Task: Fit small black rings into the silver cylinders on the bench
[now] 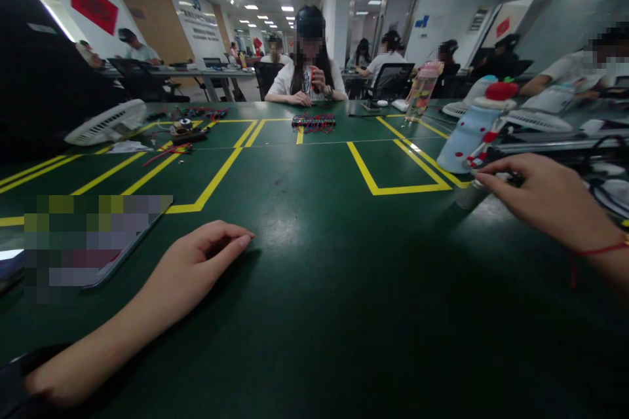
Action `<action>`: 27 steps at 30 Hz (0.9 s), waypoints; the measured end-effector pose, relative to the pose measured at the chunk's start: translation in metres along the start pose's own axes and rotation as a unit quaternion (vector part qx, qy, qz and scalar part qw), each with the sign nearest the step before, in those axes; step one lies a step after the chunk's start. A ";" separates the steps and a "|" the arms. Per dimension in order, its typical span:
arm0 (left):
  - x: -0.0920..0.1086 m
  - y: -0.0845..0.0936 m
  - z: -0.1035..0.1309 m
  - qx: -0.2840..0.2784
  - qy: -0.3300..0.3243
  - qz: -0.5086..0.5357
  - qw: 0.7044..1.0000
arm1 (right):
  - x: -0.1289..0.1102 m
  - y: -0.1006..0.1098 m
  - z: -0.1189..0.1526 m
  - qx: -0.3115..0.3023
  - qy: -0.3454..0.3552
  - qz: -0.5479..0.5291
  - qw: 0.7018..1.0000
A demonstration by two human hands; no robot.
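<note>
My left hand (209, 255) rests on the green table at the left, thumb tip and index fingertip brought together, and nothing shows between them. Over on the right, my right hand (545, 200) has its thumb and fingers closed at a small grey cylinder (470, 198). It is blurred and partly covered by the fingers, so its kind is unclear. Just behind that hand stands a light blue bottle (457, 141) with a red and white top. A flat tablet-like object (142, 236), largely pixelated, lies beyond my left forearm.
Yellow tape lines (407, 190) mark the green table (304, 288). Bundled wires and small parts (313, 122) lie at the far middle, with more electronics (184, 134) at the left. A clear bottle (421, 95) and a white fan (105, 123) stand farther back. A person (309, 82) sits opposite.
</note>
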State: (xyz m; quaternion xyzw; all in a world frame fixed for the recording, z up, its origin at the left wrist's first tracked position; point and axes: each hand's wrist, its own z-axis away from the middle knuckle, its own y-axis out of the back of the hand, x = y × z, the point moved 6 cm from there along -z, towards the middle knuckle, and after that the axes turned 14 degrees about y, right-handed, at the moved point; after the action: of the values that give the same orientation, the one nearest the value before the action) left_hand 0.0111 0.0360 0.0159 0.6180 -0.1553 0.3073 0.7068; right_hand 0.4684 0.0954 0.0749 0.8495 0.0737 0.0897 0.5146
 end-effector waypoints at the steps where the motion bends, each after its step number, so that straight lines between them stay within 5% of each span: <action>1: 0.000 0.000 0.000 -0.001 -0.003 -0.001 1.000 | 0.013 -0.003 0.002 -0.035 -0.036 0.005 0.999; 4: 0.002 -0.002 0.002 -0.002 -0.027 -0.008 1.000 | 0.030 -0.010 0.007 -0.086 -0.099 -0.028 0.991; 11: 0.009 -0.006 0.007 -0.021 -0.078 -0.034 0.996 | 0.026 -0.006 0.006 -0.039 -0.136 -0.061 0.988; 27: 0.003 -0.009 0.004 -0.013 -0.083 -0.034 0.996 | 0.030 -0.014 0.009 -0.053 -0.161 -0.136 0.976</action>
State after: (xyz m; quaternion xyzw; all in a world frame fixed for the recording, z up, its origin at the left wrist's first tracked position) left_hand 0.0196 0.0327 0.0114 0.6371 -0.1964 0.2281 0.7096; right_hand 0.4995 0.1008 0.0608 0.8063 0.1004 -0.1153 0.5714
